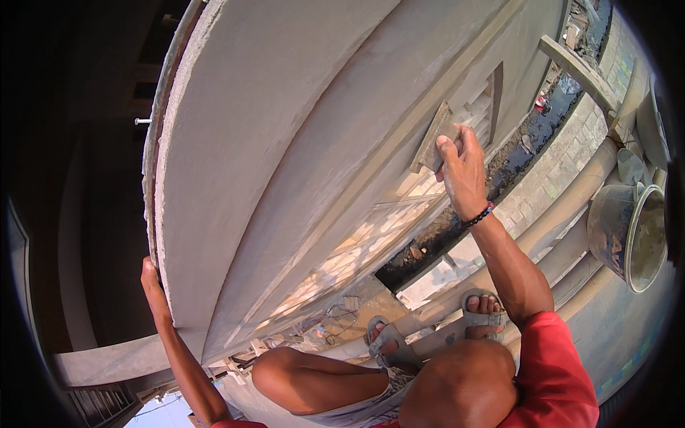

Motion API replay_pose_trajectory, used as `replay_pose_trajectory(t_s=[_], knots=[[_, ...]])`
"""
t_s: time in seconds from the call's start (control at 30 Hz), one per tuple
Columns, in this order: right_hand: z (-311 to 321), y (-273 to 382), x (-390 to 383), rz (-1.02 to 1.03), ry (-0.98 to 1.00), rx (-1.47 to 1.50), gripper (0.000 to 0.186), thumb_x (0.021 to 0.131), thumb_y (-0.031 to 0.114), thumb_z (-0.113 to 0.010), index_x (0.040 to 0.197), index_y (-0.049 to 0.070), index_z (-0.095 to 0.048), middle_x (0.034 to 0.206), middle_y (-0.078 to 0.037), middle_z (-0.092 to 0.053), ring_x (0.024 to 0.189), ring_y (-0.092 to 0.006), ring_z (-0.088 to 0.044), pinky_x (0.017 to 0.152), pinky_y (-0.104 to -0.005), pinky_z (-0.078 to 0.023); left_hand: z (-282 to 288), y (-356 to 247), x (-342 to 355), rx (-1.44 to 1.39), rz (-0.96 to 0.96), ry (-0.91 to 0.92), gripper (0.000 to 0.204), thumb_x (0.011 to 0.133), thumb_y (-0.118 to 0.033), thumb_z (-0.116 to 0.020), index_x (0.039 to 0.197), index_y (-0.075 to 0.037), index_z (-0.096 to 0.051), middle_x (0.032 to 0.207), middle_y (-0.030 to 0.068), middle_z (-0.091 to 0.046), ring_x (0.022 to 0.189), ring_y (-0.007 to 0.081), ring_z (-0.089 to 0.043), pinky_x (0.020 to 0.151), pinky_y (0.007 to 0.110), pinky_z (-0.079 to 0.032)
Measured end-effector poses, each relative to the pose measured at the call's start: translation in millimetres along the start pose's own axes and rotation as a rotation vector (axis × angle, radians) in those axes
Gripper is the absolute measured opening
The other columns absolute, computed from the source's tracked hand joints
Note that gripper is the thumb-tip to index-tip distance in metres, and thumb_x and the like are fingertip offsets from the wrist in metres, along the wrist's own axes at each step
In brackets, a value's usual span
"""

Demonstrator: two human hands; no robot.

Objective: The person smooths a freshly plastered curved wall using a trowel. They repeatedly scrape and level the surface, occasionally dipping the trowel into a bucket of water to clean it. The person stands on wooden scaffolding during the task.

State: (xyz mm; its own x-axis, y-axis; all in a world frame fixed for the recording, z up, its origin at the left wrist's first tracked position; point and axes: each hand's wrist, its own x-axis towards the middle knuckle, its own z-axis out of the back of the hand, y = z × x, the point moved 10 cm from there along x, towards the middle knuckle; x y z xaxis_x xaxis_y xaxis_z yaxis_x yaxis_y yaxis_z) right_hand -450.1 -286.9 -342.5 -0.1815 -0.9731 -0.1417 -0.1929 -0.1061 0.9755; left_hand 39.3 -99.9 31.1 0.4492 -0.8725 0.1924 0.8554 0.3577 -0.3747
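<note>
My right hand [464, 167], a beaded bracelet at its wrist, pinches a small flat rectangular float [427, 148] between thumb and fingers. The float is close to the grey plastered wall [314, 164], beside a recessed opening; whether it touches the surface I cannot tell. On the far left, my left hand [155, 289] grips the rough edge of the wall [168, 143]; some of its fingers are hidden behind that edge. Stepped mouldings run lengthwise along the wall's face.
Under my sandalled feet [481, 314] are bamboo poles [585, 178]. A bucket [608, 227] stands on the right. Lower down runs a drain [510, 167] with dark water and rubbish, crossed by a wooden plank [578, 68]. A bolt [143, 121] sticks out past the wall's edge.
</note>
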Motion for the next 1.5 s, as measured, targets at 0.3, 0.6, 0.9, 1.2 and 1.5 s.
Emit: replay_pose_trajectory(t_s=[0.3, 0.6, 0.9, 1.2, 1.5], knots=[[-184.6, -93.2, -308.4, -0.164, 1.135, -0.026, 0.043, 0.09, 0.025, -0.067, 0.116, -0.007, -0.056, 0.075, -0.016, -0.056, 0.069, -0.0253, -0.058, 0.068, -0.0407, -0.048, 11.9, 11.8, -5.1, 0.137, 0.0, -0.054, 0.045, 0.102, -0.046, -0.042, 0.092, -0.003, -0.053, 0.086, 0.0037, -0.049, 0.083, 0.0145, -0.042, 0.083, 0.03, -0.038], [-26.7, -147.5, -202.1, -0.758, 0.89, 0.09, 0.036, 0.101, 0.017, -0.054, 0.135, 0.006, -0.052, 0.094, 0.0, -0.064, 0.067, -0.0102, -0.06, 0.047, -0.0262, -0.048, 4.9, 17.8, -3.1, 0.185, 0.11, -0.071, 0.067, 0.093, -0.065, -0.046, 0.106, -0.004, -0.068, 0.101, 0.0188, -0.069, 0.098, 0.0308, -0.065, 0.088, 0.041, -0.047], [25.4, -161.8, -251.5, -0.878, 0.778, 0.315, 0.036, 0.092, 0.001, -0.051, 0.127, 0.0, -0.054, 0.11, -0.007, -0.068, 0.093, -0.0165, -0.068, 0.075, -0.0313, -0.059, 3.8, 20.2, -5.8, 0.251, 0.114, -0.073, 0.073, 0.093, -0.07, -0.043, 0.114, -0.004, -0.065, 0.112, 0.0188, -0.066, 0.11, 0.0343, -0.06, 0.094, 0.044, -0.044], [13.4, -155.4, -304.0, -0.985, 0.766, 0.335, 0.031, 0.093, 0.002, -0.053, 0.124, 0.0, -0.06, 0.103, -0.004, -0.068, 0.088, -0.0127, -0.065, 0.077, -0.026, -0.052, 4.1, 22.8, -0.4, 0.264, 0.11, -0.031, 0.074, 0.093, -0.07, -0.04, 0.124, -0.006, -0.064, 0.119, 0.021, -0.066, 0.116, 0.0362, -0.061, 0.098, 0.048, -0.044], [24.5, -145.2, -244.8, -0.894, 0.664, 0.333, 0.024, 0.095, 0.002, -0.051, 0.117, 0.004, -0.061, 0.09, 0.001, -0.066, 0.074, -0.0094, -0.062, 0.068, -0.0255, -0.051, 5.5, -1.6, 3.5, 0.221, 0.013, -0.075, 0.055, 0.1, -0.054, -0.045, 0.101, -0.001, -0.06, 0.097, 0.0236, -0.064, 0.099, 0.0382, -0.061, 0.088, 0.044, -0.044]])
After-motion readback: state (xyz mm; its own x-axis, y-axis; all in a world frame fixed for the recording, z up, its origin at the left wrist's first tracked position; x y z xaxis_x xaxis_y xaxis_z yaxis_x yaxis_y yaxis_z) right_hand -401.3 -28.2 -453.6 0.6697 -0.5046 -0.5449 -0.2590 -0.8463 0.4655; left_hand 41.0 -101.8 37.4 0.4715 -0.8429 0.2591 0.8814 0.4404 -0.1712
